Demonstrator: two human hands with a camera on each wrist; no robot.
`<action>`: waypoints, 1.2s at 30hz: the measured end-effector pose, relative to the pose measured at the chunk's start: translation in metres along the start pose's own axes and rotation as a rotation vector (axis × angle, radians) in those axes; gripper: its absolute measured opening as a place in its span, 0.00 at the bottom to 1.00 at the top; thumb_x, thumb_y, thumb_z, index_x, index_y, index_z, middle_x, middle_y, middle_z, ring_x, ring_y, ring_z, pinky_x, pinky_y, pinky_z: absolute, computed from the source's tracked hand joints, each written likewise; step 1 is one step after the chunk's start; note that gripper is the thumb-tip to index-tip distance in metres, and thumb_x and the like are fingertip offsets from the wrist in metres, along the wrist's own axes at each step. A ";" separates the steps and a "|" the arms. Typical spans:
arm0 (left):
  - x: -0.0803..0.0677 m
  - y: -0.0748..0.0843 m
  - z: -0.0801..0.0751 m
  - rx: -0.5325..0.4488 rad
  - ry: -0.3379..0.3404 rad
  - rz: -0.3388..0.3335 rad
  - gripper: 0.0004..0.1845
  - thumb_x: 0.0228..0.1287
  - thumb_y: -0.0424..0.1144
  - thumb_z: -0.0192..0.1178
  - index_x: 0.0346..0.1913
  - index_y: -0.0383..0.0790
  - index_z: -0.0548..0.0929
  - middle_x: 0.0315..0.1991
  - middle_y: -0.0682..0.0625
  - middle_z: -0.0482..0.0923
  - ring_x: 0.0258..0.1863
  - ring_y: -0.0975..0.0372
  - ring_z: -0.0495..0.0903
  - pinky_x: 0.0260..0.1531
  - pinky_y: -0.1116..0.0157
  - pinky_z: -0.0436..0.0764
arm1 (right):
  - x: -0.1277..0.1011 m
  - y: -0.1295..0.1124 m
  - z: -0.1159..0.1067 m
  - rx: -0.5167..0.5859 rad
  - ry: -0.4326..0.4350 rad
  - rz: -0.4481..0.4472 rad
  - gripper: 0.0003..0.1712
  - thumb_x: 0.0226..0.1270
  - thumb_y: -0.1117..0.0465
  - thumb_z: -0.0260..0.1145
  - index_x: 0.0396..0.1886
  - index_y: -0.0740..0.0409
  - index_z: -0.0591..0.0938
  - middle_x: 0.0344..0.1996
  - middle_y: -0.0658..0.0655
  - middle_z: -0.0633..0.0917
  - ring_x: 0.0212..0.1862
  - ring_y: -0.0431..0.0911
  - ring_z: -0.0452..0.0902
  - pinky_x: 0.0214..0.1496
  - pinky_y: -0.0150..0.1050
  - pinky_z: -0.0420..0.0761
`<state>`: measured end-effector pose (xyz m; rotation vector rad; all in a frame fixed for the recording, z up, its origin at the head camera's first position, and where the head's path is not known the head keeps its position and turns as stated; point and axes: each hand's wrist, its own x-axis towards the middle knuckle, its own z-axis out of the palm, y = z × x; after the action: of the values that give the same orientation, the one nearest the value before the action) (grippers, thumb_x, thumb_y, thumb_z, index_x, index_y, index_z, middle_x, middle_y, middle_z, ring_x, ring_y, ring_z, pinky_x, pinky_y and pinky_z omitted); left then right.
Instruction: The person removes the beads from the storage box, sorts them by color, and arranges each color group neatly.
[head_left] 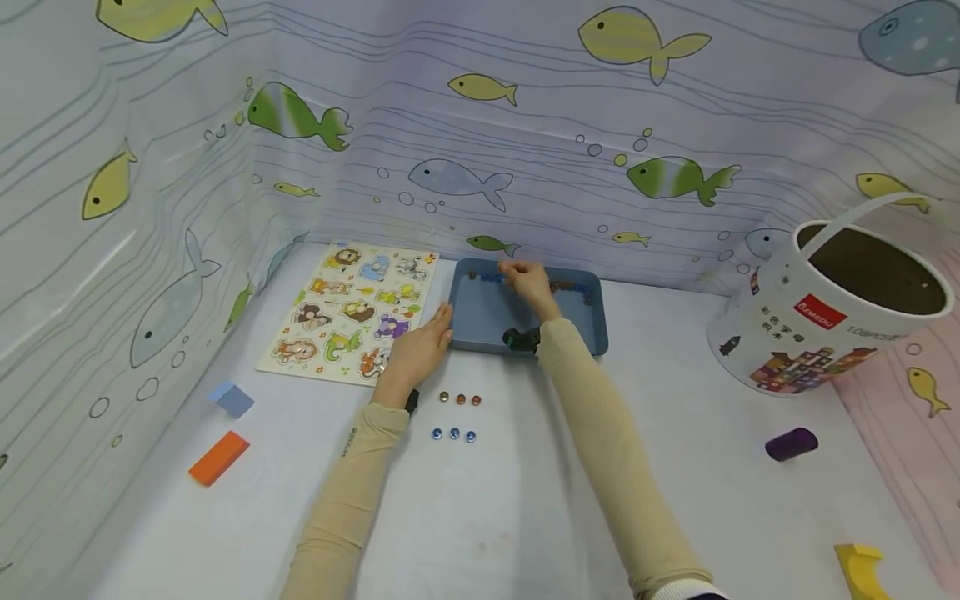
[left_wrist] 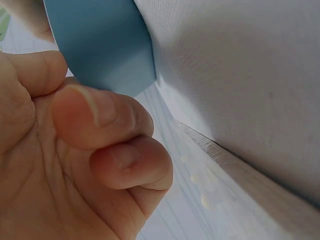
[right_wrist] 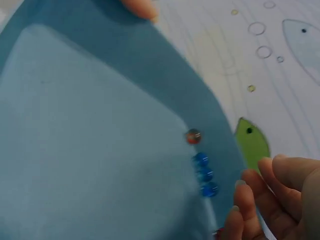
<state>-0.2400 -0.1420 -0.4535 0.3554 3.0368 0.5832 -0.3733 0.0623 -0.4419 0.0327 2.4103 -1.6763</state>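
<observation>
A blue tray [head_left: 480, 321] lies near the back wall, with several marbles along its far edge. My left hand [head_left: 437, 327] holds the tray's left rim, thumb on top and the other fingers [left_wrist: 107, 117] curled beside the tray [left_wrist: 100, 45]. My right hand [head_left: 519, 272] reaches over the tray to its far edge. In the right wrist view its loosely bent fingertips [right_wrist: 245, 197] hover just right of three blue marbles [right_wrist: 204, 174] and a red marble [right_wrist: 193, 136], holding nothing that I can see. Three brown marbles [head_left: 460, 399] and three blue marbles [head_left: 453, 434] sit in rows on the table.
An animal puzzle board [head_left: 352, 310] lies left of the tray. A blue block [head_left: 232, 398] and an orange block [head_left: 219, 457] lie front left. At right stand a white bucket [head_left: 832, 312], a purple cylinder [head_left: 791, 443] and a yellow piece [head_left: 861, 571]. Fish-print sheets wall in the back and the left side.
</observation>
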 end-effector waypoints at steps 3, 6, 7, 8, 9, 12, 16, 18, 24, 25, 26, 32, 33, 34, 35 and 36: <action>0.000 0.000 -0.001 -0.011 0.001 -0.008 0.28 0.79 0.45 0.40 0.76 0.40 0.55 0.76 0.47 0.53 0.44 0.46 0.84 0.36 0.54 0.84 | 0.001 0.005 0.004 0.013 0.021 0.009 0.23 0.73 0.48 0.58 0.59 0.55 0.80 0.59 0.57 0.81 0.58 0.51 0.78 0.61 0.47 0.77; -0.001 0.000 0.000 -0.020 -0.003 -0.017 0.28 0.79 0.45 0.40 0.76 0.41 0.54 0.76 0.48 0.52 0.45 0.46 0.84 0.39 0.54 0.84 | 0.002 0.009 0.007 0.034 0.039 0.009 0.20 0.74 0.52 0.57 0.59 0.54 0.81 0.60 0.56 0.80 0.58 0.51 0.78 0.60 0.46 0.78; -0.001 0.000 0.001 -0.018 -0.005 -0.016 0.28 0.79 0.45 0.40 0.76 0.41 0.54 0.76 0.48 0.52 0.45 0.46 0.84 0.40 0.53 0.84 | 0.002 0.010 0.007 0.030 0.042 0.007 0.19 0.74 0.53 0.57 0.58 0.53 0.81 0.60 0.56 0.80 0.57 0.51 0.78 0.59 0.46 0.78; -0.001 0.000 0.001 -0.015 -0.008 -0.016 0.28 0.79 0.45 0.40 0.76 0.41 0.54 0.76 0.49 0.52 0.45 0.46 0.84 0.40 0.53 0.84 | 0.002 0.012 0.007 0.030 0.041 0.007 0.18 0.74 0.54 0.57 0.58 0.53 0.81 0.60 0.56 0.80 0.57 0.51 0.78 0.58 0.46 0.78; -0.001 0.001 0.002 -0.012 -0.011 -0.015 0.28 0.79 0.46 0.40 0.76 0.41 0.54 0.76 0.49 0.52 0.45 0.46 0.84 0.41 0.53 0.84 | 0.003 0.013 0.007 0.023 0.038 0.005 0.18 0.74 0.55 0.57 0.58 0.53 0.82 0.60 0.56 0.80 0.57 0.51 0.78 0.57 0.46 0.78; -0.002 0.002 0.004 -0.009 -0.013 -0.013 0.28 0.79 0.46 0.40 0.76 0.41 0.54 0.76 0.49 0.52 0.47 0.46 0.84 0.43 0.53 0.84 | 0.004 0.017 0.007 -0.049 0.015 -0.007 0.17 0.74 0.55 0.58 0.58 0.51 0.82 0.58 0.56 0.81 0.56 0.51 0.78 0.56 0.46 0.78; -0.001 0.002 0.003 -0.016 -0.006 -0.012 0.28 0.79 0.46 0.40 0.76 0.41 0.55 0.76 0.49 0.52 0.58 0.46 0.78 0.51 0.51 0.82 | 0.005 0.018 0.008 -0.179 -0.016 -0.051 0.18 0.74 0.56 0.58 0.59 0.52 0.81 0.59 0.57 0.80 0.62 0.52 0.74 0.63 0.49 0.76; -0.001 0.002 0.003 -0.016 -0.005 -0.016 0.28 0.79 0.46 0.39 0.76 0.41 0.54 0.76 0.49 0.52 0.61 0.46 0.76 0.54 0.51 0.81 | 0.006 0.018 0.009 -0.240 -0.029 -0.073 0.18 0.73 0.57 0.59 0.59 0.53 0.81 0.61 0.58 0.79 0.66 0.54 0.70 0.67 0.51 0.73; 0.000 0.000 0.004 -0.018 -0.009 -0.030 0.28 0.79 0.46 0.39 0.76 0.42 0.54 0.77 0.50 0.51 0.63 0.47 0.74 0.56 0.50 0.79 | 0.007 0.017 0.013 -0.417 -0.063 -0.131 0.19 0.72 0.58 0.60 0.59 0.54 0.80 0.63 0.58 0.77 0.66 0.56 0.70 0.69 0.52 0.71; 0.001 0.000 0.004 -0.020 -0.009 -0.030 0.28 0.79 0.46 0.39 0.76 0.43 0.54 0.77 0.50 0.51 0.63 0.47 0.74 0.56 0.50 0.79 | 0.008 0.016 0.013 -0.444 -0.064 -0.139 0.19 0.71 0.58 0.61 0.59 0.54 0.80 0.64 0.58 0.77 0.66 0.56 0.70 0.68 0.52 0.71; 0.001 0.001 0.005 -0.021 -0.010 -0.030 0.28 0.79 0.46 0.39 0.76 0.43 0.54 0.77 0.51 0.51 0.63 0.47 0.74 0.56 0.50 0.79 | 0.008 0.016 0.014 -0.469 -0.065 -0.145 0.19 0.71 0.58 0.61 0.59 0.54 0.81 0.64 0.58 0.77 0.66 0.56 0.71 0.68 0.52 0.72; 0.001 0.000 0.005 -0.020 -0.003 -0.016 0.28 0.79 0.47 0.39 0.76 0.42 0.54 0.76 0.50 0.52 0.60 0.45 0.76 0.53 0.50 0.81 | 0.007 0.014 0.016 -0.520 -0.032 -0.146 0.16 0.70 0.61 0.62 0.55 0.54 0.83 0.60 0.58 0.80 0.61 0.55 0.75 0.63 0.50 0.76; 0.001 0.000 0.005 -0.018 -0.001 -0.016 0.28 0.79 0.47 0.39 0.76 0.42 0.54 0.76 0.50 0.52 0.60 0.45 0.77 0.52 0.50 0.81 | 0.007 0.014 0.015 -0.524 -0.023 -0.144 0.15 0.70 0.61 0.62 0.53 0.54 0.84 0.58 0.58 0.81 0.60 0.54 0.76 0.62 0.50 0.77; 0.001 -0.001 0.004 -0.017 0.000 -0.014 0.28 0.79 0.46 0.39 0.76 0.42 0.54 0.76 0.50 0.52 0.59 0.45 0.77 0.52 0.50 0.81 | 0.007 0.015 0.015 -0.527 -0.015 -0.143 0.14 0.70 0.62 0.62 0.52 0.54 0.84 0.57 0.57 0.82 0.59 0.54 0.77 0.61 0.49 0.78; 0.001 -0.001 0.004 -0.015 0.001 -0.014 0.28 0.79 0.46 0.39 0.76 0.42 0.54 0.76 0.50 0.52 0.59 0.45 0.77 0.52 0.51 0.81 | 0.007 0.015 0.015 -0.531 -0.009 -0.141 0.13 0.70 0.62 0.62 0.51 0.54 0.85 0.55 0.57 0.83 0.58 0.54 0.78 0.60 0.49 0.79; 0.001 -0.002 0.004 -0.015 0.002 -0.014 0.28 0.79 0.46 0.39 0.76 0.42 0.54 0.76 0.49 0.52 0.58 0.45 0.78 0.50 0.51 0.82 | 0.007 0.015 0.014 -0.534 -0.005 -0.138 0.12 0.69 0.62 0.62 0.49 0.55 0.85 0.54 0.58 0.84 0.56 0.53 0.79 0.60 0.49 0.79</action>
<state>-0.2409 -0.1422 -0.4576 0.3337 3.0322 0.6051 -0.3756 0.0538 -0.4616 -0.2213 2.8243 -1.0204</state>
